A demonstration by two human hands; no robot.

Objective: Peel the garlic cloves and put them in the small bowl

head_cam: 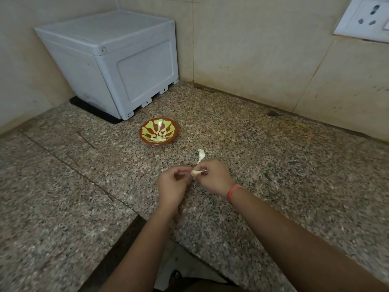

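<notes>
- One garlic clove [194, 173] is in play: small, pale cream, with a thin papery sliver of skin sticking out sideways toward the right.
- Several peeled cloves [159, 136], yellowish white and curved, lie in the bottom of the small bowl [141, 134], which is red-brown with green petal-shaped patches inside.
- A white strip of skin [201, 155] stands just past the right fingers. Whether it is held or lies on the counter cannot be told.
- The speckled granite counter [294, 165] runs wide to the right of the hands and ahead to the tiled wall [252, 49].
- The counter's near edge cuts in as a dark notch under the forearms, with floor showing below.
- A white plastic box [109, 64] fills the back left corner, just behind the bowl but apart from it. A wall socket [366, 15] sits high on the right.
- The left hand [173, 187] has its fingers curled in and pinches the clove's left end at the fingertips.
- The right hand [212, 179], with an orange thread band [233, 192] at the wrist, pinches the clove's right end, where the sliver of skin pokes out.
- The clove sits between the two sets of fingertips, held above the counter. The bowl lies ahead and to the left of it, near but not touching either hand.
</notes>
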